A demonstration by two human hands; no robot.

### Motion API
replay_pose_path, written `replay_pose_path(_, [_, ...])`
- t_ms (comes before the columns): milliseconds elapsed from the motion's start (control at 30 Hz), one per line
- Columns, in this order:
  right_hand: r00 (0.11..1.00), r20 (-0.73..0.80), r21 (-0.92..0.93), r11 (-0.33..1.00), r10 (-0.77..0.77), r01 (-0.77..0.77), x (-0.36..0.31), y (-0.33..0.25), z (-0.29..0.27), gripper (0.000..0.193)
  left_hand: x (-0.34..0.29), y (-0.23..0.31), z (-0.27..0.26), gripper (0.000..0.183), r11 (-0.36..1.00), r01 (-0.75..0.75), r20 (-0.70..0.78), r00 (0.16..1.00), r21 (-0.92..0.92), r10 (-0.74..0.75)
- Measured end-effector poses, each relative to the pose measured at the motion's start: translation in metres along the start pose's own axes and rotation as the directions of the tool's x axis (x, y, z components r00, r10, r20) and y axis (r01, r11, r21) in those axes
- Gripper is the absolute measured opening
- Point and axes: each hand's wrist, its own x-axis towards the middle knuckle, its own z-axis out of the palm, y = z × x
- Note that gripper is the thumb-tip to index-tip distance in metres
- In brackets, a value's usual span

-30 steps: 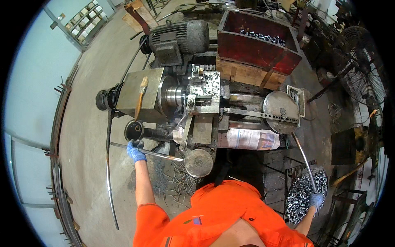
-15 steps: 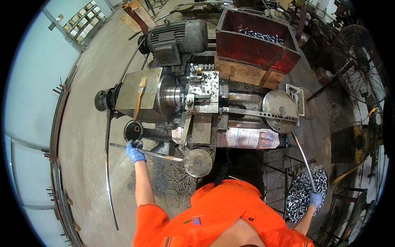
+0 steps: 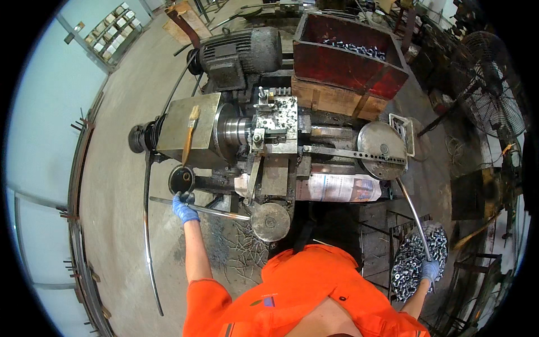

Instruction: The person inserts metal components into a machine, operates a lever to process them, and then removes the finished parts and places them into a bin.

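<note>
Right at my chest, orange overalls fill the six o'clock edge, and both arms reach out from there. At about four o'clock my right hand (image 3: 430, 271), in a blue glove, is clenched around the low end of the long lever (image 3: 412, 210). It sits just beside the heap of small metal nuts (image 3: 405, 269). At nine o'clock my left hand (image 3: 184, 209), also gloved, is closed around the thin steel rod (image 3: 216, 213). The rod lies nearly level, and its far end points toward the round handwheel (image 3: 270, 222) at the machine's front. Curled swarf (image 3: 236, 253) litters the floor between my arm and that wheel.

Just past my left knuckles stands a dark pot (image 3: 181, 180). Beyond it a paintbrush (image 3: 190, 135) lies on the grey headstock box (image 3: 185, 121). The lever climbs to the steel disc (image 3: 383, 150) at two o'clock, and a sheet of newspaper (image 3: 337, 188) is spread along the bed beneath the slide.

I judge this to be the feeding stage: stock in one hand, the lever gripped in the other, and nothing cutting that I can see. Any next move calls for keeping the rod level and in line with the spindle (image 3: 230, 130), and for an even pull on the lever with my sleeve kept well away from the chuck.

Farthest off, at twelve o'clock, sit the motor (image 3: 241, 53) and the red bin (image 3: 348, 62) with more parts in it.
</note>
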Motion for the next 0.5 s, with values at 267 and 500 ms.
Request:
replay_pose_path(267, [0.999,-0.033,-0.023,0.999,-0.032,0.031,-0.010,-0.005,-0.008,0.036,0.002,0.000,0.000,0.017,0.999,0.022,0.029,0.999,-0.040,-0.021])
replay_pose_path(500, [0.998,0.051,0.035,0.999,0.035,-0.037,-0.009,-0.005,-0.008,0.036,-0.009,0.000,0.009,0.017,1.000,-0.009,-0.004,1.000,-0.018,0.009])
